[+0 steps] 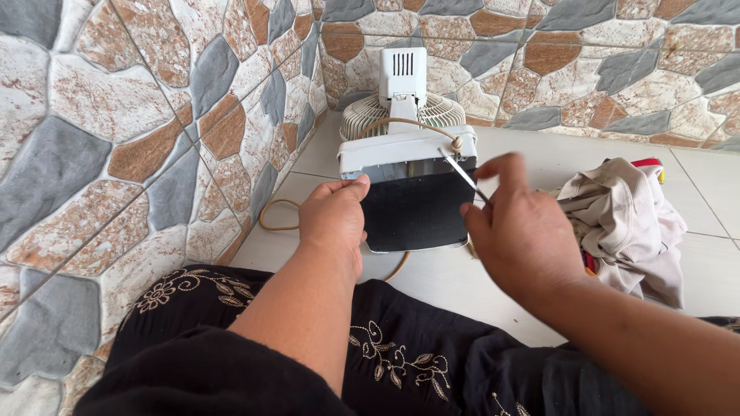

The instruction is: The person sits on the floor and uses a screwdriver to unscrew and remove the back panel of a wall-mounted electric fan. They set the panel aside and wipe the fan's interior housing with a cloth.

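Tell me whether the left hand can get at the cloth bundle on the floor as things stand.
Probably not directly. The left hand grips the left edge of the fan base, while the cloth bundle lies far right, beyond the right hand holding a screwdriver.

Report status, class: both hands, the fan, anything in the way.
Left hand grips fan base at its left edge. Right hand holds screwdriver, tip at base's top right corner. Tan cord loops beside base; cloth bundle lies right.
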